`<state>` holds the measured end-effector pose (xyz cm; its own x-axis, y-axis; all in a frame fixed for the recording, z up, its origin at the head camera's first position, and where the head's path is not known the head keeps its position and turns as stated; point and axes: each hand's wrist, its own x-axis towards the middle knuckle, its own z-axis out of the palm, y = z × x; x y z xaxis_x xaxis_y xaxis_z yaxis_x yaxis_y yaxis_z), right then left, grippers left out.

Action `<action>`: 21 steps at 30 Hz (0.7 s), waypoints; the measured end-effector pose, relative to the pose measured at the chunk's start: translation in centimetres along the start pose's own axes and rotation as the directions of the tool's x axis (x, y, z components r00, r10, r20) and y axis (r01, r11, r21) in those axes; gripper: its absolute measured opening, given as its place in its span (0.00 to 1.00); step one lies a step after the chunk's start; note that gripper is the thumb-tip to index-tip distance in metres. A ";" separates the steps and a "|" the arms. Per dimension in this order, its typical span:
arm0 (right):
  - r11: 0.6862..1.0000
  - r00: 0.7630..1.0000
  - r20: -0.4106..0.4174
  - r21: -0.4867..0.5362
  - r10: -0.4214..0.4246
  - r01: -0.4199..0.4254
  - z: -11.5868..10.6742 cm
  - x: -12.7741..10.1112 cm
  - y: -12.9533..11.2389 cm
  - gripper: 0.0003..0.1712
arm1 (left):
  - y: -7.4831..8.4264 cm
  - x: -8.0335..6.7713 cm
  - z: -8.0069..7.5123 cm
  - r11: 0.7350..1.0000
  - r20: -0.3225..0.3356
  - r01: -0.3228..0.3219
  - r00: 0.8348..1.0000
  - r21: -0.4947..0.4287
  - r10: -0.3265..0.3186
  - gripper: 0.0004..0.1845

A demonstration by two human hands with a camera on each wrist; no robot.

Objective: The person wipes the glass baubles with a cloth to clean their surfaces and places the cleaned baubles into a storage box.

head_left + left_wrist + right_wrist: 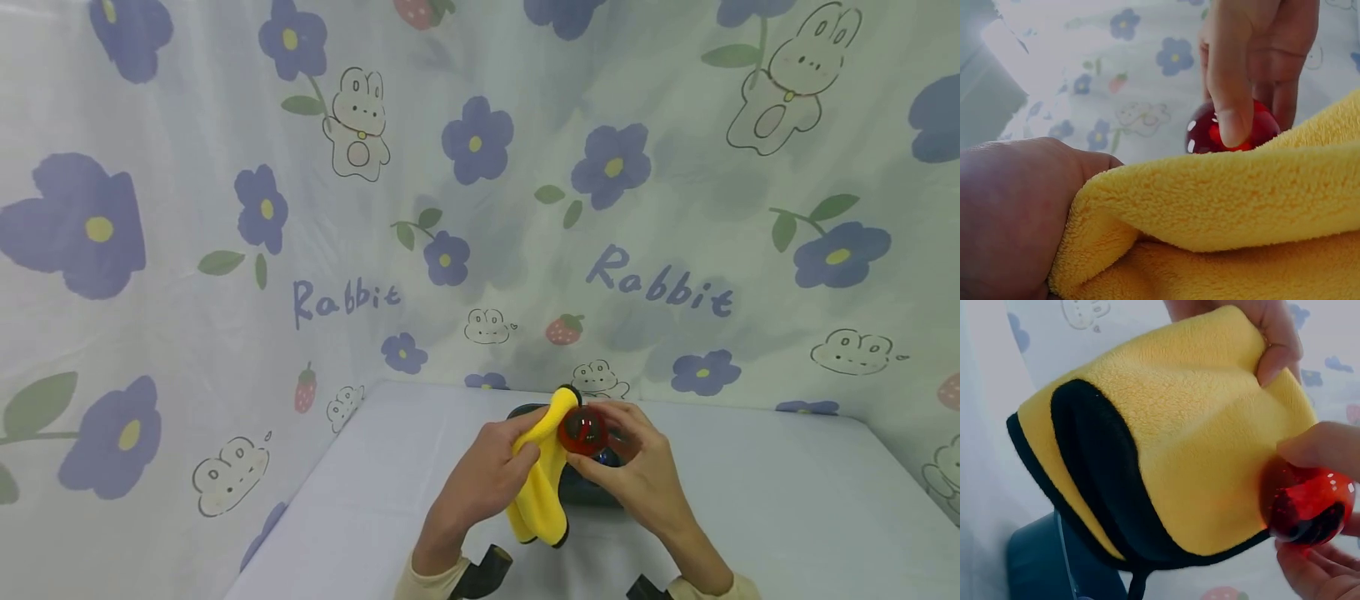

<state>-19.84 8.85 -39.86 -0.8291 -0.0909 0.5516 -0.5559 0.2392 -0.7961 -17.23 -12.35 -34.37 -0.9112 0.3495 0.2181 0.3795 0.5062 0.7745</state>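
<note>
From my right wrist alone, a dark blue container (1035, 562) is showing below the yellow cloth (1197, 444) my left hand (483, 475) is gripping, while my right hand (645, 475) is pinching a red ball (581, 431).

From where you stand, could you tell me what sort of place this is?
Probably a makeshift tabletop booth: a pale table enclosed by rabbit-print cloth, where two hands hold only a yellow cloth and red ball.

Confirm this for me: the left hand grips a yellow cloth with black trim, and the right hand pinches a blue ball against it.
One detail is wrong: the ball is red and glossy, not blue. The right wrist view shows it plainly, and the head view agrees. The rest holds: the left hand grips the yellow cloth with black trim, and the right hand pinches the ball against it.
</note>
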 end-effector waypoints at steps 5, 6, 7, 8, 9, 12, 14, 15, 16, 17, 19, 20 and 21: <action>0.996 0.995 0.038 -0.007 0.089 -0.089 0.0 0.1 0.0 0.36 | 0.4 -0.3 0.0 0.999 -0.022 -0.011 1.000 0.037 0.012 0.29; 0.995 0.994 0.046 -0.010 0.099 -0.099 0.0 0.1 0.0 0.36 | 0.4 -0.4 0.0 0.999 -0.029 -0.020 0.999 0.043 0.022 0.28; 0.994 0.993 0.049 -0.016 0.107 -0.106 0.1 0.1 0.0 0.36 | 0.5 -0.4 0.1 0.998 -0.035 -0.030 0.999 0.050 0.032 0.28; 0.994 0.993 0.051 -0.024 0.111 -0.110 0.1 0.1 0.0 0.36 | 0.5 -0.5 0.1 0.998 -0.041 -0.044 0.998 0.052 0.046 0.28; 0.994 0.993 0.053 -0.034 0.105 -0.103 0.2 0.0 0.0 0.35 | 0.5 -0.5 0.1 0.997 -0.045 -0.055 0.997 0.056 0.057 0.28; 0.997 0.995 0.073 -0.040 0.072 -0.069 0.3 -0.1 0.1 0.33 | 0.6 -0.5 0.2 0.994 -0.057 -0.088 0.994 0.062 0.091 0.28; 0.999 0.994 0.098 -0.028 0.043 -0.040 0.4 -0.2 0.2 0.32 | 0.6 -0.4 0.2 0.992 -0.059 -0.104 0.992 0.065 0.108 0.28; 0.999 0.993 0.112 -0.022 0.027 -0.025 0.5 -0.3 0.2 0.31 | 0.5 -0.4 0.3 0.992 -0.059 -0.108 0.992 0.068 0.112 0.27; 1.000 0.992 0.124 -0.021 0.018 -0.015 0.5 -0.4 0.2 0.31 | 0.5 -0.3 0.3 0.991 -0.060 -0.116 0.991 0.068 0.120 0.27; 1.000 0.991 0.136 -0.020 0.012 -0.009 0.6 -0.4 0.1 0.31 | 0.4 -0.3 0.3 0.990 -0.061 -0.122 0.990 0.067 0.126 0.27; 1.000 0.988 0.156 -0.022 -0.005 0.008 0.7 -0.5 0.0 0.30 | 0.3 -0.2 0.4 0.989 -0.062 -0.131 0.989 0.071 0.136 0.27; 0.999 0.987 0.161 -0.029 -0.009 0.014 0.7 -0.5 0.0 0.31 | 0.2 -0.2 0.3 0.989 -0.062 -0.134 0.988 0.070 0.138 0.27; 0.999 0.986 0.165 -0.033 -0.011 0.017 0.7 -0.6 -0.1 0.31 | 0.1 -0.1 0.3 0.988 -0.062 -0.135 0.988 0.069 0.139 0.27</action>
<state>-19.34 8.17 -40.27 -0.8214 -0.2522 0.5115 -0.5673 0.2692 -0.7783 -17.01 -12.06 -34.51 -0.8578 0.3666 0.3602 0.5089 0.5078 0.6951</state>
